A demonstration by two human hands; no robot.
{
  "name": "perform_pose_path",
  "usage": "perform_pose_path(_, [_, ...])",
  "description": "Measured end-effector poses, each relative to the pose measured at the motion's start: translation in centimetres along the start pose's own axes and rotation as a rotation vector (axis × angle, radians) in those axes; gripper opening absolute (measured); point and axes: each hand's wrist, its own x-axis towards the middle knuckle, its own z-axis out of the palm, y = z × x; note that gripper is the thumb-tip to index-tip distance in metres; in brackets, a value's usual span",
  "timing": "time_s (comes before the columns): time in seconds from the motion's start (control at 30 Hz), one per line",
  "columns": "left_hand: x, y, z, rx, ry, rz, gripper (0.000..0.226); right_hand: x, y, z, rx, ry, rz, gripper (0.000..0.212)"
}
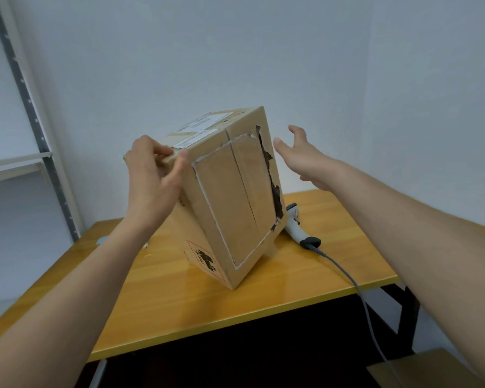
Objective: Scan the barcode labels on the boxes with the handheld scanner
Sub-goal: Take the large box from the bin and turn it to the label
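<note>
Cardboard box (230, 197), tilted on the worktop (163, 298), is gripped at its upper corner by the left hand (151, 177) to expose the labels (199, 130); the right hand (305, 161) hovers open, holding nothing.

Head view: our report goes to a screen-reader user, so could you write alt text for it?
A person's left hand grips the top corner of a cardboard box tipped on its edge on a wooden table, while the open right hand reaches toward its far side. White labels face upward; a corded handheld scanner lies untouched on the table behind it.

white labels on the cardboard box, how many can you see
2, both on the cardboard box top face: a far white label near the back edge, a near white label beside the left hand. Other faces may hide more.
</note>
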Motion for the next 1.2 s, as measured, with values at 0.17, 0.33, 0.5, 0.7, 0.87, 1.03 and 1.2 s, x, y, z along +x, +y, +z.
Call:
perform_pose_path(0.17, [0.1,-0.5,-3.0,-0.055,0.020,-0.114,0.030,-0.5,-2.3,-0.3,0.038,0.054,-0.020,0.066])
perform_pose_path(0.33, [-0.5,0.0,-4.6,-0.059,-0.001,-0.149,0.027,-0.8,-5.7,0.3,0.081,0.051,-0.066,0.067])
perform_pose_path(0.5, [-0.8,0.1,-5.8,-0.104,-0.031,-0.188,0.029,-0.7,-7.5,1.8,0.083,-0.011,-0.075,0.073])
perform_pose_path(0.7, [-1.2,-0.6,-6.5,-0.095,-0.076,-0.272,0.034,-0.2,-7.8,2.2,-0.047,0.114,-0.058,0.092])
perform_pose_path(0.87, [-0.3,-0.2,-5.6,-0.706,-0.201,-0.828,0.074,-0.5,-7.9,1.6,0.024,0.096,-0.027,0.069])
perform_pose_path(1.03, [-0.2,0.3,-4.5,-0.827,-0.221,-0.818,0.055,-1.0,-7.9,0.9,0.112,0.149,-0.028,0.053])
perform_pose_path(1.2, [-0.4,0.5,-3.9,-0.884,-0.188,-0.747,0.042,-1.2,-6.6,0.7,0.186,0.176,-0.027,0.049])
